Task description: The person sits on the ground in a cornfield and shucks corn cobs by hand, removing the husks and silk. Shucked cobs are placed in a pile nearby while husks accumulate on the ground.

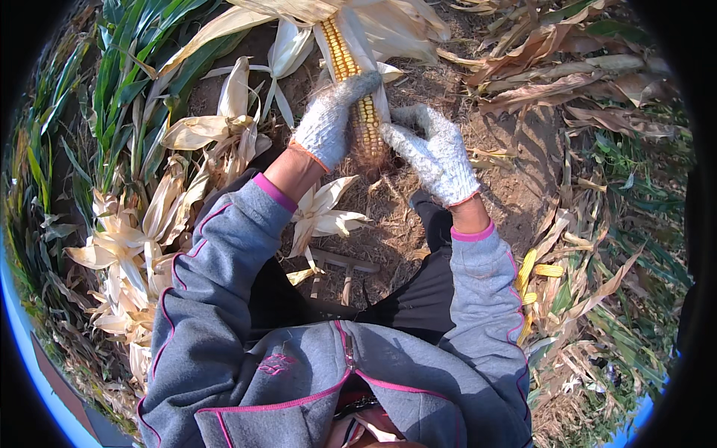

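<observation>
A yellow ear of corn is held out in front of me, its kernels bared along the middle. Brown silk hangs at its near end, and pale husk leaves spread from the far end. My left hand, in a white knit glove soiled at the fingers, wraps around the ear. At the ear's right side, my right hand, gloved alike, has thumb and fingers curled together at the edge of a husk strip; its fingertips are partly hidden.
Dry husks lie heaped on the left beside green corn leaves. Several bare ears rest among dry leaves at the right. Between my legs, on brown soil, stands a small wooden frame. Dry stalks lie at the far right.
</observation>
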### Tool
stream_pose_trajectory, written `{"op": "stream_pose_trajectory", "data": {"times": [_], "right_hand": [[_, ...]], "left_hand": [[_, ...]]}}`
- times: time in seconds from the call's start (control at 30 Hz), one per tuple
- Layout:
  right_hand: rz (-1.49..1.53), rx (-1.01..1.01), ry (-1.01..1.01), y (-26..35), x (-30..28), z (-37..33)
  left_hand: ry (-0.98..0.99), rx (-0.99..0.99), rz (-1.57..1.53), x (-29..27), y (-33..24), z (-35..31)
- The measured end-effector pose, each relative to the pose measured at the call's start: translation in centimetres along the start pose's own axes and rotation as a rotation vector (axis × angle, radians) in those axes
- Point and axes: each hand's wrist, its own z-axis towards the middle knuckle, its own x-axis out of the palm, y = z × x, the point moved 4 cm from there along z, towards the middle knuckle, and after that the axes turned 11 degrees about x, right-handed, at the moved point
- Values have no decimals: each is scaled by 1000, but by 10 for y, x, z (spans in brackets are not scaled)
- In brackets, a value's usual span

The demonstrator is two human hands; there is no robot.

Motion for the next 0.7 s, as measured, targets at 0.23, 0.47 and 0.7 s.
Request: {"op": "stream_pose_trajectory", "data": {"times": [0.23, 0.47, 0.7], "right_hand": [[-327, -96, -278, -7, -11, 8], [19, -16, -188, -15, -19, 16], [-83, -87, -229, -6, -17, 6]], "left_hand": [[69, -2, -71, 10, -1, -3], [193, -205, -389, 16, 4, -9], [333, -127, 130, 18, 1, -8]]}}
